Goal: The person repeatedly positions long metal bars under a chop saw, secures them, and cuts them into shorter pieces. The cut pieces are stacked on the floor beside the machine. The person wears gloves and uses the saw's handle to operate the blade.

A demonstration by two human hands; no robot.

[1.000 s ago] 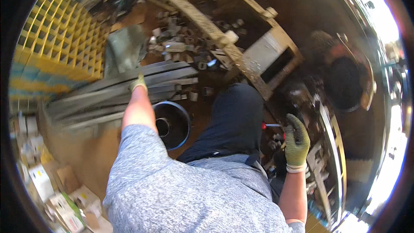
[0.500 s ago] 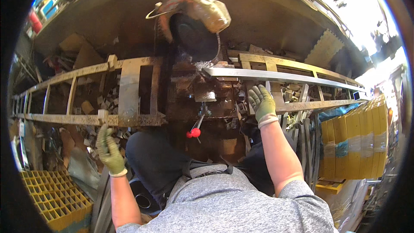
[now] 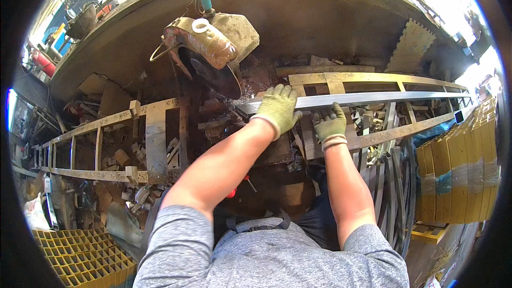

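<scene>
Right now you have both gloved hands at a long, straight, silver-grey square metal tube (image 3: 373,98), which lies along the right-hand yellowish, ladder-shaped metal frame (image 3: 394,134), between its far and near rails. The tube's left end overhangs the frame's left edge, just beside a round, dark saw blade (image 3: 213,77) under a brown, tape-wrapped guard (image 3: 205,40).

Your left hand (image 3: 277,108), in a yellow-green glove, lies over the tube near that end, fingers close together across the top and gripping it, tips past its far edge. Your right hand (image 3: 330,125), gloved alike, is at the tube's near edge, farther right, fingers slightly bent and apart; you cannot tell whether they pinch the metal.

You have a narrow gap between tube and far rail, and a wider one toward the near rail. Below the near rail, dark long bars (image 3: 381,181) stand close to your right forearm, and a stack of yellow panels (image 3: 458,176) crowds the frame's near right corner. Beyond the blade, a left-hand ladder-shaped frame (image 3: 156,144) runs off leftward; your left forearm crosses the space near its right edge.
</scene>
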